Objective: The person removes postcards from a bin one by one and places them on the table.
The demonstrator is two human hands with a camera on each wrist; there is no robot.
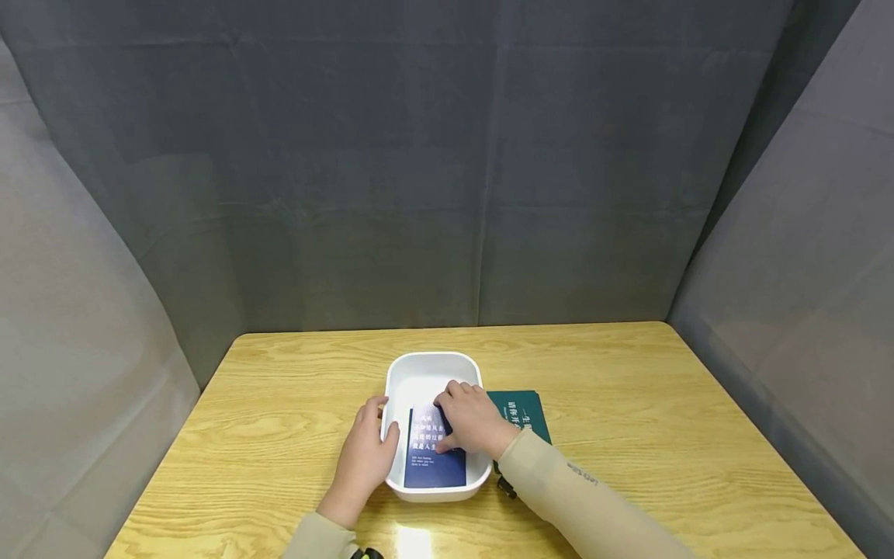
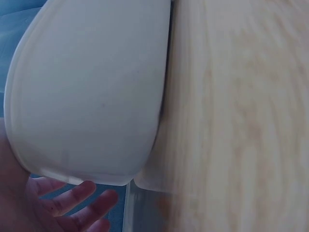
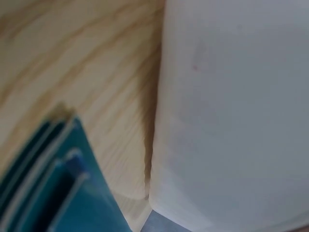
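Head view | right hand (image 1: 473,420) fingers curled, pressing dark blue book (image 1: 434,456) lying flat inside white tub (image 1: 431,366) | left hand (image 1: 365,454) fingers relaxed against tub's left wall | green book (image 1: 522,411) on bench (image 1: 628,404), just right of tub
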